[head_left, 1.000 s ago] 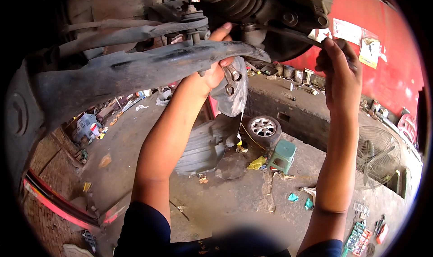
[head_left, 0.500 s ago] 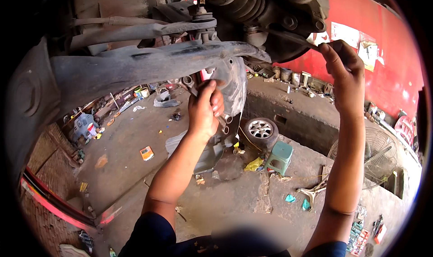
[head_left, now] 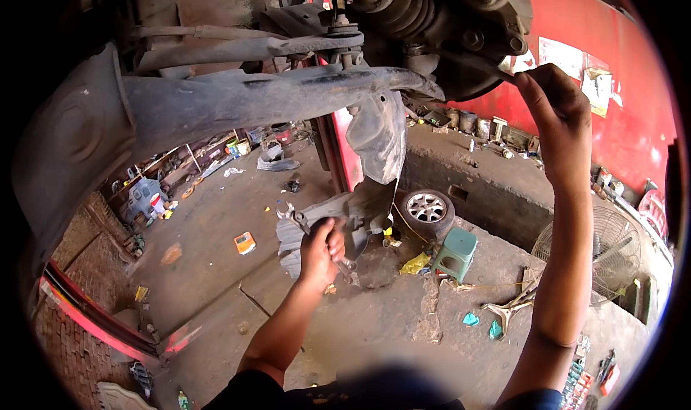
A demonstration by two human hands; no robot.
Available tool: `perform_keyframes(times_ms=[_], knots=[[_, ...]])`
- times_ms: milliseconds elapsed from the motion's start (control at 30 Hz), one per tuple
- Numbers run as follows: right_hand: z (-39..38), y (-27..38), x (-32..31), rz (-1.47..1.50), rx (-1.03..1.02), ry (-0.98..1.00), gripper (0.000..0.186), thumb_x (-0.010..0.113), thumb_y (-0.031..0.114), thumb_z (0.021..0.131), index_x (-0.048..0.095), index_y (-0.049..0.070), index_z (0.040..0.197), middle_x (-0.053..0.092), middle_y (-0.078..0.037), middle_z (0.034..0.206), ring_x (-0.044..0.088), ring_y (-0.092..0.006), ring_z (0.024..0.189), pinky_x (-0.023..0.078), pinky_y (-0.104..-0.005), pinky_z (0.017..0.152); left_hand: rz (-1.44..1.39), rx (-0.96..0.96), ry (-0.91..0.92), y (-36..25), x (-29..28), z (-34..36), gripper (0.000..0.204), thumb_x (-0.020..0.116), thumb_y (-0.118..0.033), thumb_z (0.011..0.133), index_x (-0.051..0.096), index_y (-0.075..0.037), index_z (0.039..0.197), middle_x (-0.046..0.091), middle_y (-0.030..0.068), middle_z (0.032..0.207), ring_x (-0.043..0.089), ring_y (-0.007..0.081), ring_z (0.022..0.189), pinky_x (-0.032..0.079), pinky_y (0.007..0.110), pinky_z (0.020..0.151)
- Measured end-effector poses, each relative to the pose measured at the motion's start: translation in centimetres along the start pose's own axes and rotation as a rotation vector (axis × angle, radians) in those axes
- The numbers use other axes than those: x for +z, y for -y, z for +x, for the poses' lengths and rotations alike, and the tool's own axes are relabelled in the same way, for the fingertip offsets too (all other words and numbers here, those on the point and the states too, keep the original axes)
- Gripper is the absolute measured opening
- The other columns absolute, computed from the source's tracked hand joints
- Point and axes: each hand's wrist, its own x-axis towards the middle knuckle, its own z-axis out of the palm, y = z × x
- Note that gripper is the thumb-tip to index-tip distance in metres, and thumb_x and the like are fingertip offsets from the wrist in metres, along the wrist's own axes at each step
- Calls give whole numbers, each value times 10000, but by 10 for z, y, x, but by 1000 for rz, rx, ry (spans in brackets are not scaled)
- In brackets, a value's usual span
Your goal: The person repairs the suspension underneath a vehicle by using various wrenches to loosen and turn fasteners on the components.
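Observation:
My left hand (head_left: 322, 252) is wrapped round a pair of wrenches (head_left: 293, 216), held low below the car's underside. Their heads stick out above the fist and their other ends below it. Raised at the upper right, my right hand (head_left: 558, 115) grips the end of a long thin metal tool (head_left: 489, 67). This tool slants up and left to the dark suspension parts (head_left: 471, 39); its far end is lost in shadow, so its kind is unclear. Across the top runs a long grey suspension arm (head_left: 252, 97), with a rubber boot (head_left: 407, 7) beyond it.
Below are a wheel (head_left: 427, 207), a green stool (head_left: 456, 252), a wire-caged fan (head_left: 594, 248) and a metal bracket (head_left: 509, 309) on the floor. A red wall (head_left: 640, 101) stands at the right. A socket set (head_left: 577, 385) lies at the lower right.
My left hand has dropped away from the suspension arm, carrying the wrenches downward. My right hand keeps its grip on the long tool. The whole view has shifted slightly.

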Motion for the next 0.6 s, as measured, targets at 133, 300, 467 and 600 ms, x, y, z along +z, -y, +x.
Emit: perform_keyframes(times_ms=[133, 300, 467, 600], knots=[[-7, 2, 3, 6, -25, -32, 167, 669, 145, 993, 650, -9, 932, 635, 20, 839, 504, -46, 814, 418, -213, 765, -12, -80, -100, 32, -37, -28, 228, 580, -258, 1024, 617, -35, 1051, 375, -57, 607, 354, 60, 521, 269, 240, 472], [-15, 16, 11, -37, 18, -75, 141, 683, 122, 983, 661, -14, 952, 660, 14, 848, 520, -46, 799, 428, -213, 747, 53, -219, -216, 76, -85, -70, 207, 618, -262, 992, 627, -55, 986, 400, -49, 609, 366, 74, 497, 284, 256, 460], [-20, 16, 15, -3, -47, -134, 181, 701, 160, 965, 675, -7, 901, 607, 27, 708, 475, -23, 676, 403, -214, 620, 62, -288, -269, 96, -111, -97, 145, 598, -234, 998, 602, -97, 951, 401, -42, 603, 378, 76, 500, 304, 243, 448], [-23, 21, 10, 10, 42, -73, 157, 670, 142, 997, 668, -12, 965, 592, 38, 801, 469, -41, 753, 395, -200, 682, 75, -306, -293, 93, -112, -105, 145, 590, -226, 1001, 600, -92, 948, 407, -39, 603, 377, 79, 492, 304, 245, 442]])
